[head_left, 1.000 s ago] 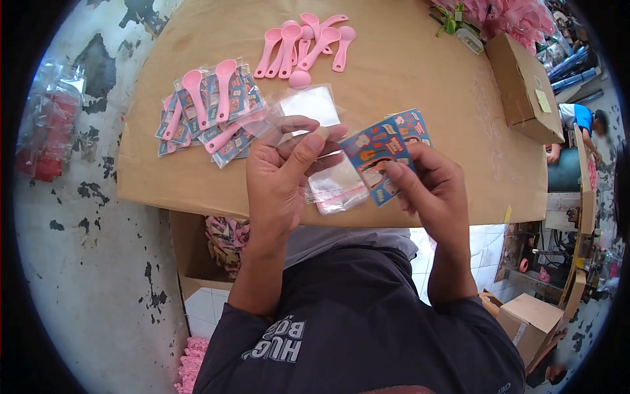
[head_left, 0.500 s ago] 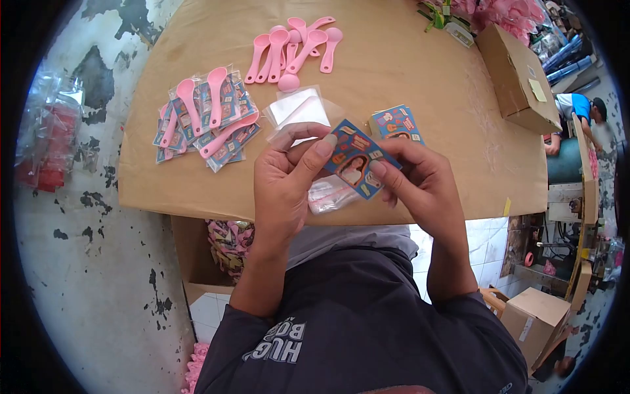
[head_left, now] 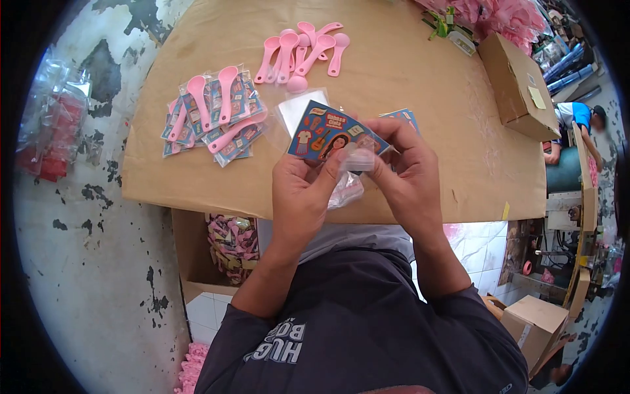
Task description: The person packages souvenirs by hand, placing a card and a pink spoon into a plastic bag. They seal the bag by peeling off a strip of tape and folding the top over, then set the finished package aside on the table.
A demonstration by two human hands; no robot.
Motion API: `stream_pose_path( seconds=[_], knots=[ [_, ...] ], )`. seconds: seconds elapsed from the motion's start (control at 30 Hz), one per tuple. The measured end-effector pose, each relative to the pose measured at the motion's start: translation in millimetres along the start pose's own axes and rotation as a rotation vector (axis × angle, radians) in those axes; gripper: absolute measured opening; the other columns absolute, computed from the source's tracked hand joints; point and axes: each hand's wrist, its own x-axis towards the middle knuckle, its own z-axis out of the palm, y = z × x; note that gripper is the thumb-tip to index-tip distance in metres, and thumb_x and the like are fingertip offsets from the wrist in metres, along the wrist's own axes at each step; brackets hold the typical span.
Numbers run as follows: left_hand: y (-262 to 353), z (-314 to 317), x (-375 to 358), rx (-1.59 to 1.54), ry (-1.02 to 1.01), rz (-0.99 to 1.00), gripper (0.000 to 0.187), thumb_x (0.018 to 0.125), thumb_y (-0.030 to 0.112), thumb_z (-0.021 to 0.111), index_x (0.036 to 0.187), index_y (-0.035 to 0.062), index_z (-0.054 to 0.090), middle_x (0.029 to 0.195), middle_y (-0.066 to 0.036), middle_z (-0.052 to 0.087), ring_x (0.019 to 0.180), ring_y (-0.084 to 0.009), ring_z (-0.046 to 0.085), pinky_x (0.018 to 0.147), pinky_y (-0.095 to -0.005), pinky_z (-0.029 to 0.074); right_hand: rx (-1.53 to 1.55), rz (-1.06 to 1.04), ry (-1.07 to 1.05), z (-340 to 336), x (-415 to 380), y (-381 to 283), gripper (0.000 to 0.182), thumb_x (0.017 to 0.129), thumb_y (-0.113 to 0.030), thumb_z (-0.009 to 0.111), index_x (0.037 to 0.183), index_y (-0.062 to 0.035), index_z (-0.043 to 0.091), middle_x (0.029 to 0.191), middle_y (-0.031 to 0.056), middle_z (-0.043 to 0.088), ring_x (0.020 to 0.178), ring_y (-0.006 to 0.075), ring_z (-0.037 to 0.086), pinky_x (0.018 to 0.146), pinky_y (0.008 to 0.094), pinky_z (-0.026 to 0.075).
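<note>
A blue printed card (head_left: 319, 131) with a guitar, a dress and a portrait is held up in front of me. My left hand (head_left: 303, 187) pinches its lower edge, thumb in front and fingers behind. My right hand (head_left: 407, 171) is closed on the card's right end. A small piece of clear plastic (head_left: 358, 159) lies over the card's lower edge between my thumbs; its full shape is hidden. Just below the card, clear plastic bags (head_left: 346, 190) rest on the table. Behind my right fingers, a stack of similar cards (head_left: 405, 117) shows only partly.
Bagged cards with pink spoons (head_left: 226, 98) lie in a pile at the left of the brown-covered table (head_left: 190, 184). Loose pink spoons (head_left: 289, 49) lie at the back. White sheets (head_left: 295, 108) sit behind the card. A cardboard box (head_left: 515, 85) stands at the right edge; another person (head_left: 577, 118) is beyond.
The card has turned to a more level angle and shifted left, showing more of its print. Clear plastic now shows between my thumbs. My view has shifted slightly.
</note>
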Motion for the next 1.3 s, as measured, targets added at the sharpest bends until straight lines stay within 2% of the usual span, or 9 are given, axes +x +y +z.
stream_pose_path(
  seconds=[0.1,0.23,0.43,0.7,0.93,1.0,1.13,1.23,1.3],
  knots=[
    [-3,4,3,-0.005,0.029,0.019,0.032,0.102,0.012,0.068,0.129,-0.0023,0.061,0.125,-0.012,0.069,0.108,-0.0127,0.066,0.095,-0.0292,0.054,0.134,0.064,-0.106,1,-4,1,0.033,0.105,-0.011,0.062,0.133,0.0055,0.06,0.109,0.0039,0.07,0.096,0.0068,0.063,0.082,0.0244,0.053],
    [3,3,6,-0.093,-0.018,0.028,0.045,0.102,0.009,0.065,0.142,-0.0034,0.051,0.143,-0.018,0.059,0.123,-0.0174,0.062,0.105,-0.0343,0.051,0.272,0.114,-0.14,0,-9,-4,0.033,0.106,-0.01,0.061,0.134,0.0053,0.06,0.109,0.0045,0.07,0.099,0.0076,0.064,0.083,0.0251,0.053],
    [6,6,16,-0.235,-0.082,0.065,0.049,0.103,0.003,0.055,0.15,-0.0033,0.042,0.146,-0.025,0.055,0.137,-0.0303,0.054,0.111,-0.0422,0.049,0.197,0.169,-0.097,-8,-13,-6,0.022,0.104,-0.011,0.064,0.118,0.0052,0.066,0.093,0.0031,0.072,0.084,0.0076,0.068,0.073,0.024,0.055],
    [12,14,23,-0.517,-0.196,0.171,0.055,0.106,0.007,0.047,0.159,0.0107,0.03,0.146,-0.032,0.05,0.137,-0.0423,0.053,0.111,-0.0538,0.05,0.222,0.286,-0.011,1,-23,-9,0.021,0.095,-0.018,0.079,0.096,-0.0017,0.065,0.084,0.0023,0.07,0.073,0.0044,0.065,0.062,0.0205,0.05],
    [13,17,14,-0.562,-0.246,0.069,0.056,0.106,0.011,0.051,0.157,0.0061,0.029,0.135,-0.028,0.059,0.123,-0.0372,0.064,0.105,-0.0486,0.054,0.145,0.254,0.011,18,-18,-8,0.027,0.091,-0.023,0.083,0.093,-0.005,0.063,0.075,-0.0065,0.056,0.07,-0.0009,0.051,0.059,0.018,0.038],
    [16,15,12,-0.56,-0.226,0.073,0.056,0.106,0.011,0.052,0.156,0.0037,0.029,0.129,-0.025,0.063,0.116,-0.0331,0.068,0.1,-0.0453,0.057,0.118,0.143,0.039,21,-16,3,0.029,0.088,-0.022,0.086,0.095,-0.0064,0.063,0.074,-0.0091,0.047,0.066,-0.0005,0.043,0.057,0.0187,0.033],
    [15,2,16,-0.549,-0.199,0.095,0.049,0.106,0.014,0.054,0.152,0.0038,0.037,0.114,-0.019,0.067,0.101,-0.0262,0.071,0.09,-0.0423,0.06,0.206,-0.105,0.17,35,-15,6,0.03,0.084,-0.017,0.089,0.098,-0.0072,0.065,0.075,-0.007,0.047,0.064,0.0006,0.042,0.054,0.0199,0.032],
    [16,-12,19,-0.536,-0.083,0.097,0.043,0.108,0.019,0.054,0.147,0.0041,0.042,0.102,-0.011,0.065,0.089,-0.0196,0.068,0.087,-0.0394,0.059,-0.503,-0.457,0.061,17,-21,-10,0.03,0.08,-0.009,0.089,0.102,-0.0046,0.069,0.078,0.0024,0.055,0.062,0.0094,0.05,0.049,0.025,0.038],
    [19,-22,23,-0.633,0.034,0.064,0.033,0.109,0.021,0.054,0.137,0.0047,0.051,0.094,-0.003,0.062,0.081,-0.013,0.061,0.086,-0.0335,0.055,-0.592,-0.59,-0.08,4,-14,-19,0.025,0.08,-0.007,0.088,0.098,-0.0047,0.07,0.079,0.003,0.057,0.062,0.0108,0.052,0.05,0.0262,0.039]
  ],
)
